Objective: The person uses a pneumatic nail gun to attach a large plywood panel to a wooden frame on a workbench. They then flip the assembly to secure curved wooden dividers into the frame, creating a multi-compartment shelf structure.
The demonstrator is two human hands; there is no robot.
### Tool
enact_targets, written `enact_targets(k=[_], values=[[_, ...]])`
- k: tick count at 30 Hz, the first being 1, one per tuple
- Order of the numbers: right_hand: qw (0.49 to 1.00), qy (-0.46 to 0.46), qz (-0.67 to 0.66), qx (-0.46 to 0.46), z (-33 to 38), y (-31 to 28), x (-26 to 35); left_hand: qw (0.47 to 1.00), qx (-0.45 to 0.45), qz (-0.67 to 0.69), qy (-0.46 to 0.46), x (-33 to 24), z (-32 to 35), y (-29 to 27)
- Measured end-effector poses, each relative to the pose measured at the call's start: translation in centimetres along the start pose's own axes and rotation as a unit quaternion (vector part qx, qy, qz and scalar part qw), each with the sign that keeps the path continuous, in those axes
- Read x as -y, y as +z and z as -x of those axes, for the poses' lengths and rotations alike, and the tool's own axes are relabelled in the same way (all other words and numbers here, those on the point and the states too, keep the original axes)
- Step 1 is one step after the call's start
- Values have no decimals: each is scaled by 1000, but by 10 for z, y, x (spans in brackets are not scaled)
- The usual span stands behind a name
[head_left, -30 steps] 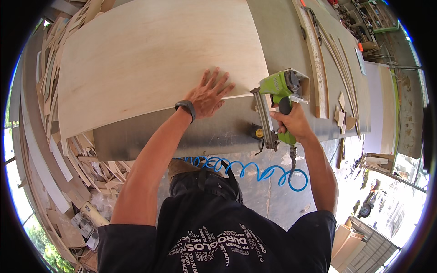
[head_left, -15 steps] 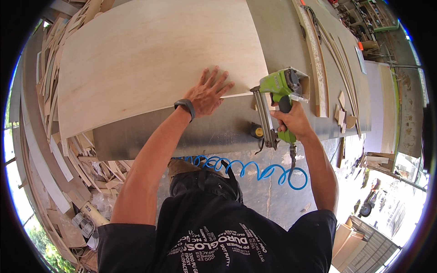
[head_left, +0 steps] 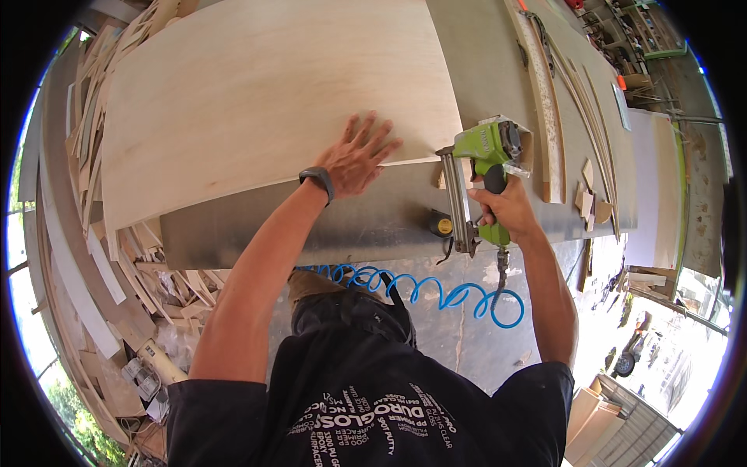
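Nailer (head_left: 484,146), wrapped by the curled fingers of the right hand (head_left: 511,208), has edged rightward at the near right corner of the sheet (head_left: 272,93) on the surface (head_left: 373,222), seemingly nearer its side edge, while the left hand (head_left: 352,165) stays flat on the sheet, fingers spread, grasping nothing.

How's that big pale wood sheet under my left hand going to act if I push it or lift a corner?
The wood sheet would probably flex when lifted, being broad with a thin-looking edge. Pushed, it might slide, since the table looks smooth, though your left hand lies flat on it.
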State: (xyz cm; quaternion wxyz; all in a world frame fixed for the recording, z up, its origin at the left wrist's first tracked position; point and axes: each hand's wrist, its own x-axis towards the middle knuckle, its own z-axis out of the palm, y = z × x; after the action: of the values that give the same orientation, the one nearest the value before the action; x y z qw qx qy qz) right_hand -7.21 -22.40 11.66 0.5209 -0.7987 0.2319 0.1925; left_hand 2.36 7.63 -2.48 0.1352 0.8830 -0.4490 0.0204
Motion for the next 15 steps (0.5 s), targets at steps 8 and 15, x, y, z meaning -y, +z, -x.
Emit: enact_targets(k=[8,15], values=[[1000,-16,-9,6,2,1,3,1000,-2,-2,-3,-2,1,-2],[998,-24,15,-60,32,19,-16,1000,-22,-12,1,0,3,4]])
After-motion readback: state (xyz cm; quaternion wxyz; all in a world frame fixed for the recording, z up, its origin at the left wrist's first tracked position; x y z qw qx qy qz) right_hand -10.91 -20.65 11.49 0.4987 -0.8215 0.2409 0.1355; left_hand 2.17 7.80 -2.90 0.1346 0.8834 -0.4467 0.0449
